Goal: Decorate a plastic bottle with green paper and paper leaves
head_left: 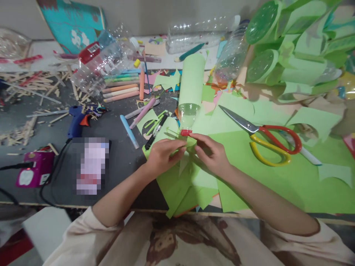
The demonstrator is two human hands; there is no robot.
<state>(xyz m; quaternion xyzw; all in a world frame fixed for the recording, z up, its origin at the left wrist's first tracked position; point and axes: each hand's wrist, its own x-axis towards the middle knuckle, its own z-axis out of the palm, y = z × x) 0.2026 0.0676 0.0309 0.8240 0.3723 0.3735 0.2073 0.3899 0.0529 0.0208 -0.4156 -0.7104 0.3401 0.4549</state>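
A clear plastic bottle (188, 113) wrapped in light green paper (192, 79) lies in front of me, its red cap (186, 132) pointing my way. Just below the cap, a small piece of green paper (190, 142) spans the gap between my hands. My left hand (166, 155) pinches its left side, fingers bent over it. My right hand (212, 153) has thumb and index finger curled at its right side, the index fingertip close to the cap. Loose green sheets and scraps (205, 177) lie beneath both hands.
Large scissors (255, 129) with red and yellow handles lie open on green sheets at right. Left are a blue glue gun (76, 120), a phone (93, 166), a purple power box (36, 168) and markers (122, 88). Clear bottles (199, 33) and green-wrapped ones (302, 62) stand behind.
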